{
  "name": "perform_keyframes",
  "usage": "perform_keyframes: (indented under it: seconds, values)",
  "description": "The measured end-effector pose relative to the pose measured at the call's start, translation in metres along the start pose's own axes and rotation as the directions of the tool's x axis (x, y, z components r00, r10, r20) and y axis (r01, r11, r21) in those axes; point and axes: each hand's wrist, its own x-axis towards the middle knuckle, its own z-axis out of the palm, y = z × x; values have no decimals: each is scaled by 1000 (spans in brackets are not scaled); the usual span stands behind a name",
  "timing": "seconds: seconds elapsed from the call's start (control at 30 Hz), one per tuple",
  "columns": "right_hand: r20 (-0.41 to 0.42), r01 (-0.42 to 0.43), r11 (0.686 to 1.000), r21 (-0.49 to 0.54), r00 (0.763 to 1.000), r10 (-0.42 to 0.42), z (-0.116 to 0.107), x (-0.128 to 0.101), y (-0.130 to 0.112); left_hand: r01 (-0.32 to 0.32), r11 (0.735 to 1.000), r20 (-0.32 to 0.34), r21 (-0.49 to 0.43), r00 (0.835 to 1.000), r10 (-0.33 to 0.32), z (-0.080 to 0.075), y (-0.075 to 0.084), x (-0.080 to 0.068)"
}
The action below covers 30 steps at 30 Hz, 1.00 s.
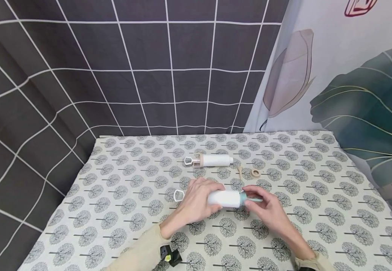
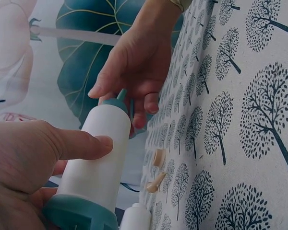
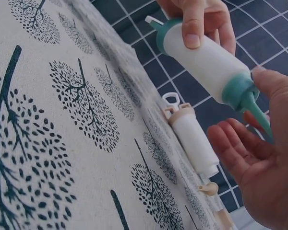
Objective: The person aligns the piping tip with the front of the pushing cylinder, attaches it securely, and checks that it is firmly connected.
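A white piping syringe (image 1: 224,198) with teal ends lies level just above the cloth, held between both hands. My left hand (image 1: 204,199) grips its white barrel (image 2: 101,153), thumb across the top (image 3: 192,28). My right hand (image 1: 255,198) pinches the teal nozzle (image 3: 257,112) at the barrel's right end, thumb on the teal collar (image 3: 237,88) and fingers curled under the tip. The syringe's white loop handle (image 1: 179,195) sticks out left of my left hand.
A second white syringe (image 1: 209,160) with a beige collar lies farther back on the tree-patterned tablecloth (image 1: 121,195). Beside it lie a small beige nozzle (image 1: 240,172) and a beige ring (image 1: 255,172). A dark checked curtain hangs behind, a leaf-print one at right.
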Motion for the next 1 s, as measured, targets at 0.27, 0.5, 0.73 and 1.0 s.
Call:
perform_keyframes:
  seconds: [0.27,0.5,0.73,1.0]
  values:
    - [42,109,993,37,993,-110,-3,-1,3,3,1000,4,-2,1000,-3,1,-1,1]
    - [75,196,978,68,977,-201,-4,1,4,-2,999,3,-32,1000,2,3,-3,1]
    - [75,261,959,107,960,-270,-2,1,5,0,999,12,-32,1000,1,2,-2,0]
    - [67,229,968,105,969,-237,-2,-1,6,0,1000,13,-16,1000,0,3,-1,0]
